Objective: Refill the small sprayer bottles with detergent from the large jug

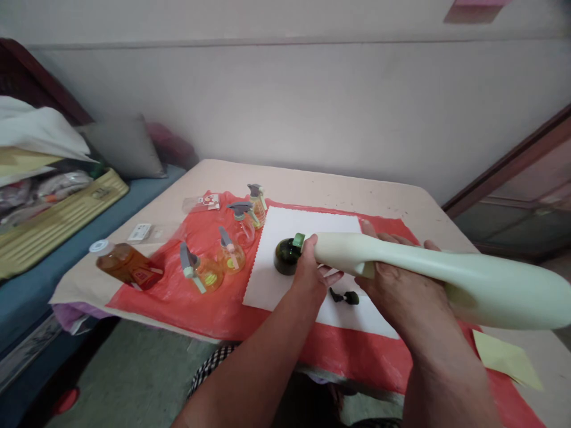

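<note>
A large pale cream-green bottle (504, 285) is held tilted nearly on its side above the table, its narrow end pointing left. My right hand (397, 282) is closed around its handle from below. Around the narrow end, my left hand (310, 267) has its thumb on top and fingers beneath. Just left of that hand, a dark green bottle (285, 258) stands on a white sheet (261, 285). A green piece (298, 239) shows between the two bottles; which one it belongs to I cannot tell. Below the hands lies a black pump top (345, 296).
Several clear spray bottles with grey tops (205, 273) stand on the red plastic sheet (178, 303). A bottle of amber liquid (129, 264) leans at the left. Clear packaging (200, 203) lies behind, and yellow paper (506, 356) at the right. A wall (312, 113) backs the table.
</note>
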The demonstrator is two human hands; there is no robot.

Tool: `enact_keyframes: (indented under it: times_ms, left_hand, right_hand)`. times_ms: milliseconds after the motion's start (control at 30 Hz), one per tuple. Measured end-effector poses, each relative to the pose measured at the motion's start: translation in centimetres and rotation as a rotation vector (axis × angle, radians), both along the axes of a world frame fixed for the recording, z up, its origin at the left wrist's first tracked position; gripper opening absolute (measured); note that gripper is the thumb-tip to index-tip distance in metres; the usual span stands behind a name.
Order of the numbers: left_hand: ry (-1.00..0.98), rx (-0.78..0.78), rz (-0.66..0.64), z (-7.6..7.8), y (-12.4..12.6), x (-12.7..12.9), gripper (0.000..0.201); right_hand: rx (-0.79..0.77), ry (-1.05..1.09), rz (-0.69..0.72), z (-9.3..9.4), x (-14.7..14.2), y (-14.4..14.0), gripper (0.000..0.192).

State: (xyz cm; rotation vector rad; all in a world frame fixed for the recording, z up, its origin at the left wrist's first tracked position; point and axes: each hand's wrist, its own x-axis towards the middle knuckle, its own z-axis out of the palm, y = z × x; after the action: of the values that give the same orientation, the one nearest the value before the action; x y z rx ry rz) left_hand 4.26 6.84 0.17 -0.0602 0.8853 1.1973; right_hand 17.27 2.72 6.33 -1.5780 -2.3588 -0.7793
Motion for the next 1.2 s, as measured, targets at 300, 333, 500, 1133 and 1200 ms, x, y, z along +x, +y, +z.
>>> enact_keyframes:
  times_ms: [300,333,500,1133,1200]
  left_hand:
    - [0.017,-0.005,-0.003,0.16,-0.08,-0.01,0.045]
    - [0.017,-0.006,-0.003,0.15,-0.06,-0.01,0.045]
    - [-0.001,-0.011,-0.004,0.06,0.03,-0.01,0.046]
    - [0.002,-0.011,-0.012,0.16,-0.05,-0.07,0.046]
    - [0.004,-0.009,-0.011,0.14,-0.04,-0.08,0.045]
  right_hand:
    - [-0.015,0.006,-0.017,-0.23,0.04,0.17,0.064]
    - [-0.02,0.01,-0.022,-0.22,0.04,0.17,0.063]
    - [-0.035,0.018,-0.014,-0.21,0.18,0.12,0.063]
    - [0.053,-0.003,0.003,-0.42,0.29,0.25,0.059]
    - [0.045,0.013,0.007,-0.35,0.25,0.18,0.058]
